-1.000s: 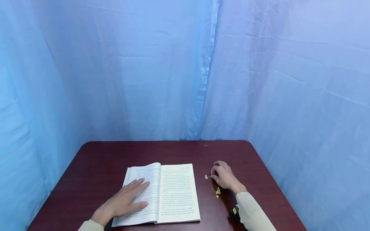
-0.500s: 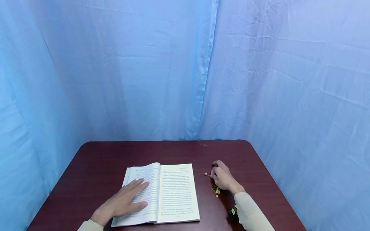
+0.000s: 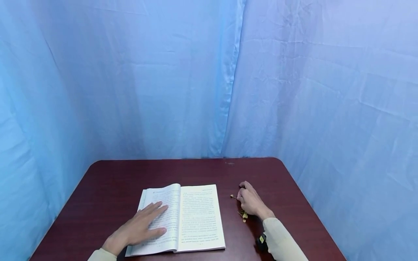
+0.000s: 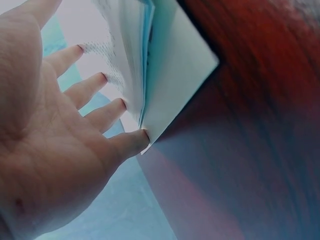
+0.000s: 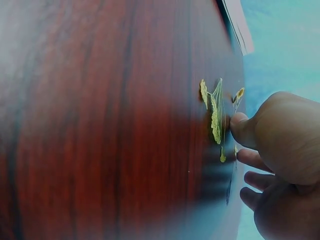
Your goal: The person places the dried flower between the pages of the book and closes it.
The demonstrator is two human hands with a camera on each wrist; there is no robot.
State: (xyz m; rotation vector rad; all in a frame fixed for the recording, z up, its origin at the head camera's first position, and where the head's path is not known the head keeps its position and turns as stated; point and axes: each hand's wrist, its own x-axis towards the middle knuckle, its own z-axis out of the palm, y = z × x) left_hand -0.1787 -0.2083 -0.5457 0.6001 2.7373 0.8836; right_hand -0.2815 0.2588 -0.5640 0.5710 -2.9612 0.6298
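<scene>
An open book (image 3: 197, 221) with printed pages lies before me. My left hand (image 3: 138, 226) rests on its left page, fingers straight and spread; in the left wrist view the fingertips lie along the page near the book's edge. To the right of the book, my right hand (image 3: 250, 201) is low over the table with curled fingers. Its thumb and fingertips pinch the thin stem of a small dried-looking yellow leaf (image 3: 232, 196), whose head sticks out to the left. Beneath the hand lie several similar yellow leaves (image 5: 216, 120) with thin stems, partly hidden in the head view.
The dark red wooden table (image 3: 156, 172) has rounded far corners. Blue curtains (image 3: 179, 90) hang behind it and at both sides. A black device with a yellow label (image 3: 261, 240) sits at the right wrist, under the pale sleeve (image 3: 281, 239).
The yellow leaf at the right fingertips has shifted slightly away from me and turned more edge-on. My right hand has barely moved. The left hand stays on the page.
</scene>
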